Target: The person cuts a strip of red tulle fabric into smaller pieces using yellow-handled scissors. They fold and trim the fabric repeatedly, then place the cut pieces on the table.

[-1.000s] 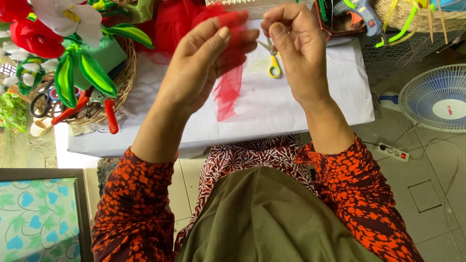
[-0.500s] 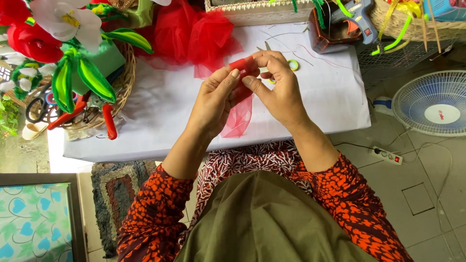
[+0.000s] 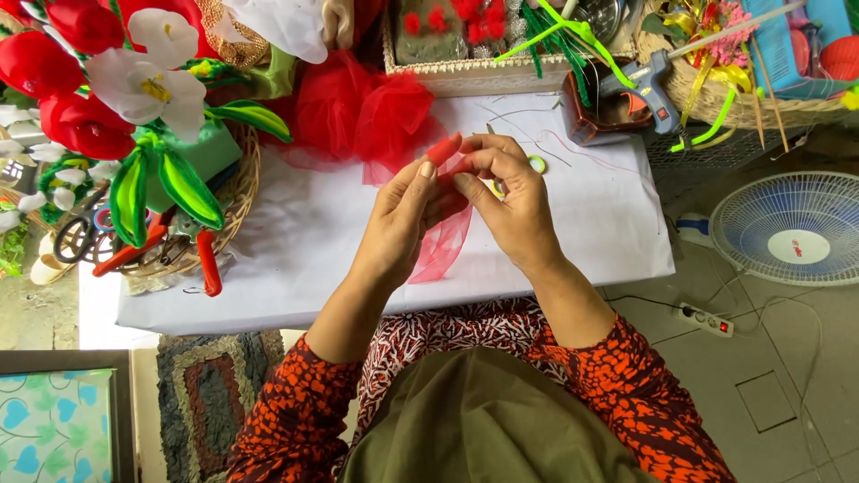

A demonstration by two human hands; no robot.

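Basket point(image 3: 234, 201) on table point(image 3: 313, 259) left; glue gun point(image 3: 646, 82) back right; fan point(image 3: 792, 228) on floor right.

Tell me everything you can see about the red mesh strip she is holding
The red mesh strip is a thin, see-through net fabric, like tulle. Its top is pinched between the fingertips of the left hand and the right hand, held above the white table. The rest hangs down loosely between the wrists in a soft, slightly folded tail. It looks like the same stuff as the red mesh pile behind.

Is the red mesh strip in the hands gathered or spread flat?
Gathered. Both hands pinch the red mesh strip bunched at its top, and its loose tail hangs down over the white table.
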